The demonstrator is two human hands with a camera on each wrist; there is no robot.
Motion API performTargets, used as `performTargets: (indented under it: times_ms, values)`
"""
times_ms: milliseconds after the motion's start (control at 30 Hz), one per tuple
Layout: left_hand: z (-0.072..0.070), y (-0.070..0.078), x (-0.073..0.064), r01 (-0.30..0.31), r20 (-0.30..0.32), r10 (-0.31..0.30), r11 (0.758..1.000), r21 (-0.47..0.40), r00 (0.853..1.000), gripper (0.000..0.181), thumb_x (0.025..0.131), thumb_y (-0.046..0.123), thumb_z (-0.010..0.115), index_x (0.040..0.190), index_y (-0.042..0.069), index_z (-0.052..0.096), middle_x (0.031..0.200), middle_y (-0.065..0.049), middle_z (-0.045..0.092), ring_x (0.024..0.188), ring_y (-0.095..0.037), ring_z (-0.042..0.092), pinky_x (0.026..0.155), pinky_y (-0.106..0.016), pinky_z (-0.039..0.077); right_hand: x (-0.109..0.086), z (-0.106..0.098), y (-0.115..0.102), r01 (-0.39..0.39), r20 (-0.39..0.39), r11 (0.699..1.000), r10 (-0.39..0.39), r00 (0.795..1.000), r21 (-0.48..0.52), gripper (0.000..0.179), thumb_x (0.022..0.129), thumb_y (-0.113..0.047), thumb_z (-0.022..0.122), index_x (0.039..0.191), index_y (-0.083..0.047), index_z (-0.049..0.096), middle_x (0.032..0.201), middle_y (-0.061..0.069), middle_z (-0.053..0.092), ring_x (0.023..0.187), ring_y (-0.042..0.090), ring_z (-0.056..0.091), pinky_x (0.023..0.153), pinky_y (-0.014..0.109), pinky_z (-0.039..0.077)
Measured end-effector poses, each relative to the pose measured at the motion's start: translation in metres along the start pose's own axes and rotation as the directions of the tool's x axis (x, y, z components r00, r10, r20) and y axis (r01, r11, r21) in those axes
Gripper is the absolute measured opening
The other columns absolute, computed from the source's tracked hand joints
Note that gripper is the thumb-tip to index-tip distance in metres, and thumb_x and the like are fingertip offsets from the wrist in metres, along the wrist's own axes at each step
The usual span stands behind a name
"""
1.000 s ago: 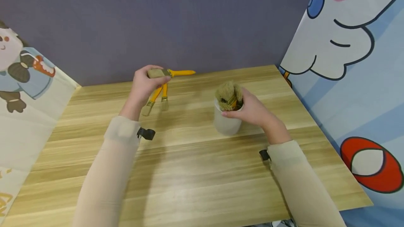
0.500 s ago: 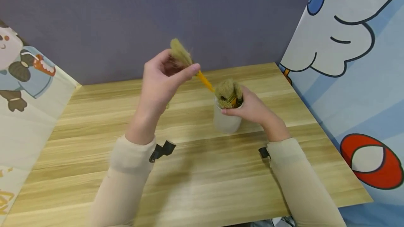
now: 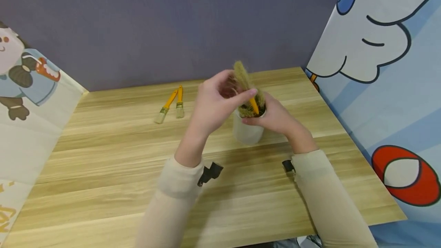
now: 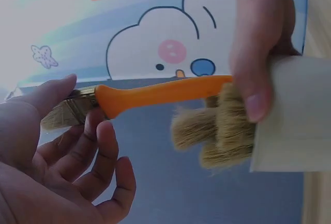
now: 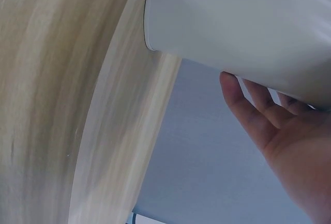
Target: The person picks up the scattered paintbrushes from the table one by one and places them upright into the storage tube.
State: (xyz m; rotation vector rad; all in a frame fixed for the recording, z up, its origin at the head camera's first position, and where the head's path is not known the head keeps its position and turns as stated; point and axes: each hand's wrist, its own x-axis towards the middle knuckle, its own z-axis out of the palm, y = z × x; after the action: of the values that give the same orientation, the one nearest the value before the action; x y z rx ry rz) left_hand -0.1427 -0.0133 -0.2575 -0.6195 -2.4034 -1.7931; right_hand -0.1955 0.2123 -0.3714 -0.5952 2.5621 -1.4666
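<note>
My left hand [image 3: 215, 104] pinches a paintbrush [image 4: 155, 94] near its metal ferrule, between thumb and fingers. Its bristles point up and its orange handle slants down over the mouth of a white cup [image 3: 247, 131]. The left wrist view puts the handle's end close to the rim; whether it is inside I cannot tell. Bristle ends of several other brushes [image 4: 235, 131] stick out of the cup. With thumb and fingers around the upper part, my right hand [image 3: 280, 119] holds the cup upright on the table. In the right wrist view its fingers [image 5: 243, 102] touch the cup's side.
Two paintbrushes with orange handles, one left [image 3: 166, 106] and one right [image 3: 180, 102], lie on the wooden table [image 3: 103, 163], their handle ends close together. A grey panel [image 3: 172, 30] rises behind the table, and cartoon-printed panels [image 3: 386, 87] stand at both sides.
My left hand has carried the paintbrush from the table's back left, rightward to above the cup, tipping its handle downward. The right hand and the cup have stayed in place.
</note>
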Motion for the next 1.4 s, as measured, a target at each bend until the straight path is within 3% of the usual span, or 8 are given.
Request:
performTargets:
  times_ms: [367, 600, 767, 867, 1000, 1133, 1267, 1400]
  values:
    - [0.014, -0.028, 0.001, 0.086, 0.105, -0.105, 0.982, 0.167, 0.989, 0.045, 0.102, 0.034, 0.074, 0.142, 0.017, 0.065, 0.121, -0.001, 0.075, 0.1, -0.017, 0.07, 0.085, -0.036, 0.061, 0.001, 0.002, 0.001, 0.023, -0.004, 1.0, -0.023, 1.0, 0.009, 0.076, 0.088, -0.033, 0.09, 0.151, -0.026, 0.048, 0.149, -0.002, 0.058, 0.137, 0.023, 0.059, 0.116, 0.055, 0.048]
    - [0.025, -0.035, -0.001, 0.026, 0.019, -0.032, 0.965, 0.262, 0.999, 0.03, 0.103, 0.023, 0.072, 0.131, 0.01, 0.072, 0.107, -0.005, 0.076, 0.085, -0.017, 0.069, 0.069, -0.028, 0.056, -0.001, 0.002, 0.0, 0.004, -0.016, 1.0, -0.004, 1.0, 0.015, 0.067, 0.087, -0.028, 0.089, 0.143, -0.021, 0.052, 0.132, 0.003, 0.064, 0.113, 0.021, 0.065, 0.1, 0.046, 0.054]
    - [0.033, -0.035, -0.003, -0.042, -0.062, 0.067, 0.936, 0.349, 0.996, 0.026, 0.103, 0.025, 0.073, 0.123, 0.009, 0.075, 0.101, -0.004, 0.078, 0.074, -0.015, 0.066, 0.062, -0.027, 0.054, 0.0, 0.002, 0.0, 0.014, -0.027, 1.0, -0.014, 1.0, 0.01, 0.066, 0.088, -0.028, 0.088, 0.144, -0.021, 0.052, 0.134, 0.002, 0.062, 0.114, 0.021, 0.063, 0.1, 0.046, 0.053]
    - [0.04, -0.038, -0.005, -0.107, -0.086, 0.164, 0.882, 0.458, 0.983, 0.023, 0.101, 0.024, 0.075, 0.119, 0.008, 0.077, 0.101, -0.006, 0.08, 0.077, -0.018, 0.071, 0.067, -0.03, 0.057, 0.0, 0.002, 0.001, 0.008, -0.024, 1.0, -0.008, 1.0, 0.011, 0.067, 0.089, -0.025, 0.087, 0.145, -0.02, 0.051, 0.139, 0.004, 0.06, 0.12, 0.023, 0.061, 0.104, 0.048, 0.051]
    - [0.052, -0.046, -0.01, -0.164, -0.083, 0.279, 0.751, 0.639, 0.957, 0.021, 0.099, 0.024, 0.078, 0.113, 0.008, 0.08, 0.103, -0.005, 0.082, 0.089, -0.02, 0.077, 0.079, -0.032, 0.063, -0.001, 0.002, 0.001, -0.005, -0.017, 1.0, 0.005, 1.0, -0.002, 0.064, 0.091, -0.023, 0.084, 0.146, -0.015, 0.051, 0.14, 0.008, 0.06, 0.123, 0.025, 0.061, 0.104, 0.048, 0.052]
    - [0.063, -0.053, -0.013, -0.183, -0.06, 0.344, 0.63, 0.755, 0.937, 0.018, 0.098, 0.025, 0.08, 0.109, 0.012, 0.083, 0.101, -0.002, 0.083, 0.088, -0.02, 0.076, 0.082, -0.032, 0.063, 0.0, 0.002, 0.0, 0.019, -0.021, 1.0, -0.019, 1.0, 0.004, 0.05, 0.095, -0.021, 0.079, 0.138, -0.014, 0.054, 0.13, 0.008, 0.062, 0.109, 0.024, 0.062, 0.094, 0.043, 0.053]
    - [0.069, -0.056, -0.014, -0.168, -0.061, 0.349, 0.589, 0.791, 0.935, 0.014, 0.097, 0.027, 0.081, 0.105, 0.016, 0.084, 0.098, 0.002, 0.084, 0.083, -0.018, 0.073, 0.078, -0.032, 0.062, 0.002, 0.001, 0.0, 0.075, -0.018, 0.997, -0.075, 0.997, 0.026, 0.04, 0.097, -0.017, 0.077, 0.131, -0.015, 0.058, 0.124, 0.006, 0.062, 0.102, 0.024, 0.059, 0.089, 0.043, 0.051]
    - [0.071, -0.055, -0.016, -0.123, -0.069, 0.304, 0.569, 0.813, 0.95, 0.015, 0.098, 0.031, 0.079, 0.104, 0.019, 0.085, 0.098, 0.005, 0.084, 0.084, -0.018, 0.072, 0.074, -0.033, 0.061, 0.002, 0.001, 0.001, 0.078, -0.01, 0.997, -0.078, 0.997, 0.019, 0.045, 0.097, -0.017, 0.077, 0.136, -0.017, 0.056, 0.13, 0.004, 0.06, 0.108, 0.021, 0.059, 0.093, 0.043, 0.05]
